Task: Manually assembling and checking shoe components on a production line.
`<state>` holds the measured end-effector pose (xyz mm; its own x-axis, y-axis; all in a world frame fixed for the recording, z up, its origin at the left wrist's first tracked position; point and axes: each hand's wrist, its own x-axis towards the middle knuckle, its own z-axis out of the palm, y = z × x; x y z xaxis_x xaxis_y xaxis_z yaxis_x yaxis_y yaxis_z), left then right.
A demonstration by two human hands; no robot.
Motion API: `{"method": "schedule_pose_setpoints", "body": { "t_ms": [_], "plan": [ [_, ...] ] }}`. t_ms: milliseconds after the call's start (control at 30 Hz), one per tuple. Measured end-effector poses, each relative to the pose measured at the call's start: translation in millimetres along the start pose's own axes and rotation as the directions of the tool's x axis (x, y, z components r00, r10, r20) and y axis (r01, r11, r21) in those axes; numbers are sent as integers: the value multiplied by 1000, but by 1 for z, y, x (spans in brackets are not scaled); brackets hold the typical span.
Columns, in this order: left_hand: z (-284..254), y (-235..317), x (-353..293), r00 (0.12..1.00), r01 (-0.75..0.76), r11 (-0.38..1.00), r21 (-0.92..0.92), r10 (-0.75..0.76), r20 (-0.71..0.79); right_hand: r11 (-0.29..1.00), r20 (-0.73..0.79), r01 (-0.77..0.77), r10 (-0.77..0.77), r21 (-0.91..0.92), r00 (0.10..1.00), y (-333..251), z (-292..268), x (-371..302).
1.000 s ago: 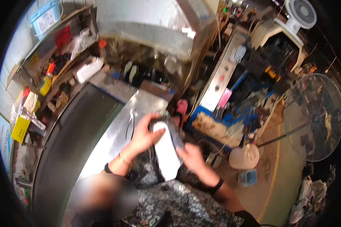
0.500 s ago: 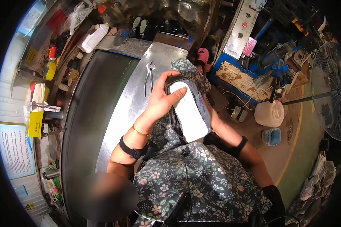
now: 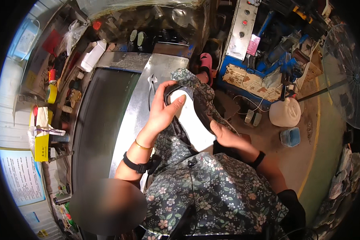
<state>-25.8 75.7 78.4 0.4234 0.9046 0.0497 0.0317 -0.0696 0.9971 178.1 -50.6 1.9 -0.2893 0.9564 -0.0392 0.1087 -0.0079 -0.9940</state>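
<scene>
I hold the white shoe sole (image 3: pixel 192 120) over my lap, just right of the steel bench (image 3: pixel 142 100), which I take as my landmark. My left hand (image 3: pixel 164 110) wraps its upper end, thumb laid flat along the white face and fingers curled round the dark rim; my right hand (image 3: pixel 224 136) cups the lower edge, fingers closed under it. To do this well, I judge I should keep the thumb pressing evenly along the edge while the right hand steadies from below, so the dark rim seats without slipping. Left of the bench stands a yellow box (image 3: pixel 40 138) with white paper poking out; below it hangs a pale blue printed sheet (image 3: pixel 22 176). Above the bench's left end lies a white bottle (image 3: pixel 91 56). Well right of the bench, on the floor, sit a white jug (image 3: pixel 285 113) and a small blue tub (image 3: pixel 290 137); a pink tag (image 3: pixel 253 45) hangs on a grey panel.
</scene>
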Motion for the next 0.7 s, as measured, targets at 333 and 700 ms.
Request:
{"method": "schedule_pose_setpoints", "body": {
  "t_ms": [333,700],
  "plan": [
    [-12,-27,2,999,15,577,-817,-47,-15,945,-106,89,-58,315,993,-3,15,42],
    [-4,6,-17,968,27,221,975,237,-81,991,-307,126,-131,-37,943,-43,63,43]
  ]
}}
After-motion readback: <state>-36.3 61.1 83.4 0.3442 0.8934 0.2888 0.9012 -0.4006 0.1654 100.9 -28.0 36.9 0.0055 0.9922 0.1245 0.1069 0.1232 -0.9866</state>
